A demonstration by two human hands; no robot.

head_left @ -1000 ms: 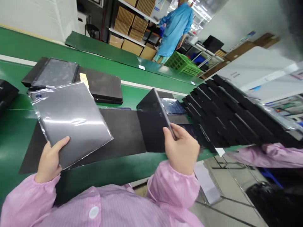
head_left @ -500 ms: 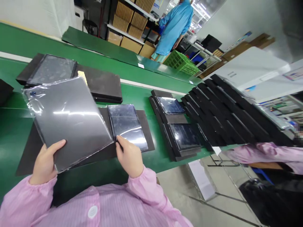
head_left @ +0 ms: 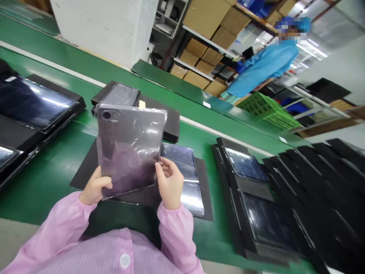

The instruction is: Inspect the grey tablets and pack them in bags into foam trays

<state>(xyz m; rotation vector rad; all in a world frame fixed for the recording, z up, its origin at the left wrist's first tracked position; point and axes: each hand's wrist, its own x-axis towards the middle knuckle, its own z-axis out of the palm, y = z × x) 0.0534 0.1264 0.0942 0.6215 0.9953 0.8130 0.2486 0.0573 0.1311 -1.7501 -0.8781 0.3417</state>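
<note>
A grey tablet [head_left: 131,148] in a clear plastic film stands tilted up in front of me, its back with the camera bump facing me. My left hand [head_left: 95,186] grips its lower left edge, thumb on the back. At the right edge, my right hand [head_left: 171,180] pinches the tablet or its film between thumb and fingers. Behind that hand, a second wrapped tablet [head_left: 189,171] lies screen up on a black foam sheet [head_left: 207,190]. The held tablet hides part of this sheet.
Black trays with tablets [head_left: 251,163] stand at the right, beside a row of several stacked black trays [head_left: 319,182]. More tablets in a tray [head_left: 37,102] lie at left. Behind sits a black foam stack [head_left: 171,121]. A person in blue [head_left: 262,72] stands beyond the green bench [head_left: 199,121].
The held tablet has been raised more upright. My right hand has moved from the lying tablet to the held one's right edge. The view has swung left.
</note>
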